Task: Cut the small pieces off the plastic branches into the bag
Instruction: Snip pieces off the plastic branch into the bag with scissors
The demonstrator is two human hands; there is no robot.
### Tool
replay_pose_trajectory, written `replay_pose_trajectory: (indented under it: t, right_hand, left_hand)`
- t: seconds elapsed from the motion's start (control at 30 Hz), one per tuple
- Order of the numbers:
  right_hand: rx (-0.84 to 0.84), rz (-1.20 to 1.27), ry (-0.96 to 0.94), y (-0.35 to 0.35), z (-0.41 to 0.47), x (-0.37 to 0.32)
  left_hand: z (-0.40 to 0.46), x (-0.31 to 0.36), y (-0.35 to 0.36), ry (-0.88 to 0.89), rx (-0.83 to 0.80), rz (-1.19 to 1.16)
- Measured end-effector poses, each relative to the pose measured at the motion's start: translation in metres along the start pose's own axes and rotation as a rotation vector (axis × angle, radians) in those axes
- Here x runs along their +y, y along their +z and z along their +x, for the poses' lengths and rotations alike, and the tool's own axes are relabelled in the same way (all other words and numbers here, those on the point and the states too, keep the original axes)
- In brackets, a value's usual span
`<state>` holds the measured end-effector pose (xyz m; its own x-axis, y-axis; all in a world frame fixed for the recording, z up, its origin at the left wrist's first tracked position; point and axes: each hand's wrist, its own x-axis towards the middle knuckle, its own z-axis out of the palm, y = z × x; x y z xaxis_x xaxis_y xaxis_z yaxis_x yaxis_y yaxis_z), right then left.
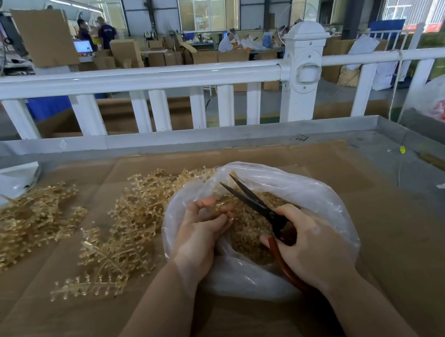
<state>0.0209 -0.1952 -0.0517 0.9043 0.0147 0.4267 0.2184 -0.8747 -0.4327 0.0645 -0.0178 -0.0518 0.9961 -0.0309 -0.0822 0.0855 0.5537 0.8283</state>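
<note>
Clear bag (320,211) mouth: left hand (199,232) pinches a branch piece (220,201) above it; right hand (310,244), just right of it, grips scissors (252,201), blades open, pointing away toward branch.

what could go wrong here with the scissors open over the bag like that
1. The left hand pinches a small branch piece right beside the open blades of the scissors in the right hand; a careless snip could nick the fingers.
2. The blade tips sit near the far wall of the thin plastic bag and could puncture it, spilling the cut pieces.
3. Snipped bits might fly past the bag's rim onto the cardboard.
</note>
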Motion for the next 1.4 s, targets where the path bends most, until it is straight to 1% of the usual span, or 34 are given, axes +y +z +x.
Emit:
replay_pose_trajectory:
  t: [0.13, 0.27, 0.37, 0.57, 0.9, 1.0, 1.1, 1.2, 1.4]
  right_hand:
    - [-0.042, 0.035, -0.063, 0.0003, -0.0009, -0.0014]
    - [-0.102, 0.009, -0.118, -0.0006, -0.0014, -0.0017]
    - [-0.121, -0.035, -0.136, 0.0004, -0.0017, -0.0012]
    - [-0.138, -0.071, -0.145, 0.0020, -0.0016, -0.0009]
    - [-0.150, -0.064, -0.147, 0.0017, -0.0013, -0.0029]
    - [-0.150, -0.053, -0.147, 0.0009, -0.0009, -0.0028]
    - [-0.145, -0.043, -0.156, 0.0003, -0.0001, -0.0025]
    - [-0.141, -0.041, -0.170, 0.0007, 0.0004, -0.0037]
    - [-0.106, -0.084, -0.182, 0.0023, -0.0019, -0.0068]
  left_hand:
    - [0.0014, -0.0005, -0.0049, 0.022, -0.022, -0.089]
    - [-0.0004, -0.0008, -0.0035, 0.056, -0.026, -0.084]
    - [-0.0007, -0.0011, -0.0012, 0.092, 0.000, -0.084]
    - [-0.0010, -0.0007, -0.0002, 0.107, -0.016, -0.149]
    - [-0.0005, -0.0017, -0.0046, 0.127, -0.154, -0.149]
    - [-0.0017, -0.0019, -0.0039, 0.146, -0.220, -0.128]
    - [-0.0020, -0.0024, -0.0034, 0.147, -0.244, -0.101]
    - [-0.0016, -0.0024, -0.0034, 0.138, -0.236, -0.096]
    - [-0.0001, -0.0039, -0.0041, 0.098, -0.163, -0.103]
